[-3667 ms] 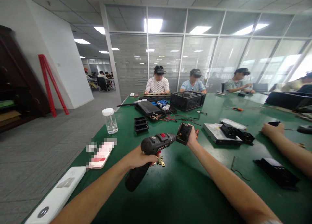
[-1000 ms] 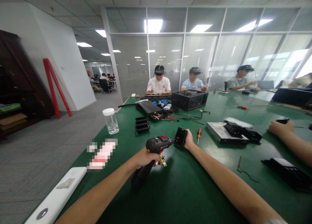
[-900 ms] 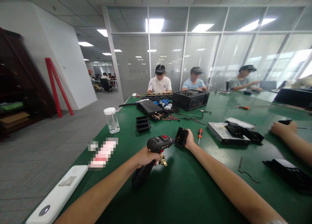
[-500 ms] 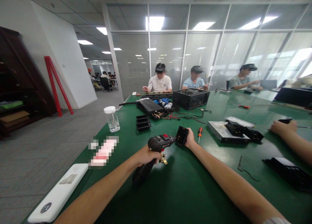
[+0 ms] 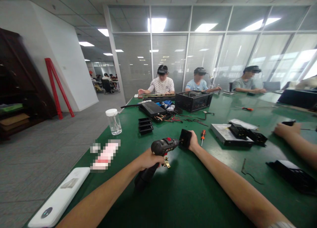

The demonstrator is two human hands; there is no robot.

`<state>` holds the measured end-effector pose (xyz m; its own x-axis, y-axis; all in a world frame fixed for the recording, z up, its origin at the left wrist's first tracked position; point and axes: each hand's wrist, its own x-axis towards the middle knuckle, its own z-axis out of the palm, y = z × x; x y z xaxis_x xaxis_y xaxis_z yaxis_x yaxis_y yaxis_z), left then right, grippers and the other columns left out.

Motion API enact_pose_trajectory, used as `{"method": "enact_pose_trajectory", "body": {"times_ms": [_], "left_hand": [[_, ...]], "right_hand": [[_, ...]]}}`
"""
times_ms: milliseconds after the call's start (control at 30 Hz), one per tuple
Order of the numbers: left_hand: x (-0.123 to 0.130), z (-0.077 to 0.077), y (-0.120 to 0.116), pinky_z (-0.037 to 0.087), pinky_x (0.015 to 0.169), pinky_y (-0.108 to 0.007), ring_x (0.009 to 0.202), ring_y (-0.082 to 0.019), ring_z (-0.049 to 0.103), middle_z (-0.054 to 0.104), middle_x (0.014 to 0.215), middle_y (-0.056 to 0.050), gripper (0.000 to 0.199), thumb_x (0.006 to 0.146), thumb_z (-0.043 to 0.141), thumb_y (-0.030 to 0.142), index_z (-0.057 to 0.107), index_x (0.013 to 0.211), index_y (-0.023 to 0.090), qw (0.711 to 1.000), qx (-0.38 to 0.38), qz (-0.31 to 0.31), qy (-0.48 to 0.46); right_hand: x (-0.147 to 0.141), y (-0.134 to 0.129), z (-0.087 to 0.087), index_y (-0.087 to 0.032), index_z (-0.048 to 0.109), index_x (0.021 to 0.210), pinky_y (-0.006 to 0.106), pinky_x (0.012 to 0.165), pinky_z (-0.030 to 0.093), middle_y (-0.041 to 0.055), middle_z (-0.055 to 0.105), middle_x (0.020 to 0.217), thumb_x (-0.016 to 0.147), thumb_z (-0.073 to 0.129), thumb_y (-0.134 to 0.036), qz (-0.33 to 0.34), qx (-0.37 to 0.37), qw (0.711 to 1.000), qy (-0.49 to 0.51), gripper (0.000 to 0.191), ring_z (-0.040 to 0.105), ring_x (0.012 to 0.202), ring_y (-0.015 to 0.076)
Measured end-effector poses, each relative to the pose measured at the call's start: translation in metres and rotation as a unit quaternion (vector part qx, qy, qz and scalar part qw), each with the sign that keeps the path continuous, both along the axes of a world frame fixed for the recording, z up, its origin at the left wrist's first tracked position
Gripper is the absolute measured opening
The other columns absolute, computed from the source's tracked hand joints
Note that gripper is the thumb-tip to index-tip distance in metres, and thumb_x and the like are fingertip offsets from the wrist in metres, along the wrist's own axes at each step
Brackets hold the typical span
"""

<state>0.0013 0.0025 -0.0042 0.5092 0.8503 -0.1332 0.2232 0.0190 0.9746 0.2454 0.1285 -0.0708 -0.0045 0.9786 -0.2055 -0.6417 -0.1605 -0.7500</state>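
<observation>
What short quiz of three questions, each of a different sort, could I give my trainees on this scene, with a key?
1. Which hand holds the drill? A, the right; B, the left; C, both.
2. True or false: the jar stands upright with its white lid on.
3. Fill the gap: beside the right hand, which holds a black part, lies a screwdriver with an ____ handle.

Key:
1. B, the left hand.
2. True.
3. orange.
</observation>
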Motion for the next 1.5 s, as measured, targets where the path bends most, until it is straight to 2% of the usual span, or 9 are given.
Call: {"method": "enact_pose_trajectory", "body": {"times_ms": [333,1500], "left_hand": [[-0.0001,0.0047,-0.0006,0.033,0.047,-0.022,0.044,-0.009,0.044,0.051,0.046,0.002,0.004,0.055,0.053,0.012,0.056,0.056,0.012,0.999,-0.027,0.004,-0.024],[-0.0003,0.0040,-0.0011,0.033,0.049,-0.023,0.046,-0.009,0.043,0.050,0.047,0.003,0.003,0.057,0.055,0.015,0.055,0.055,0.012,1.000,0.003,-0.008,0.009]], "right_hand": [[0.0007,-0.0016,-0.0003,-0.021,0.046,0.056,0.029,0.037,0.041,0.0007,0.050,0.043,0.071,0.043,-0.036,-0.007,0.011,1.000,0.015,0.021,0.049,0.038,0.0162],[-0.0001,-0.0015,0.0004,-0.020,0.046,0.055,0.028,0.038,0.042,0.0003,0.050,0.041,0.071,0.044,-0.036,-0.013,0.011,1.000,0.021,0.022,0.049,0.037,0.0153]]}}
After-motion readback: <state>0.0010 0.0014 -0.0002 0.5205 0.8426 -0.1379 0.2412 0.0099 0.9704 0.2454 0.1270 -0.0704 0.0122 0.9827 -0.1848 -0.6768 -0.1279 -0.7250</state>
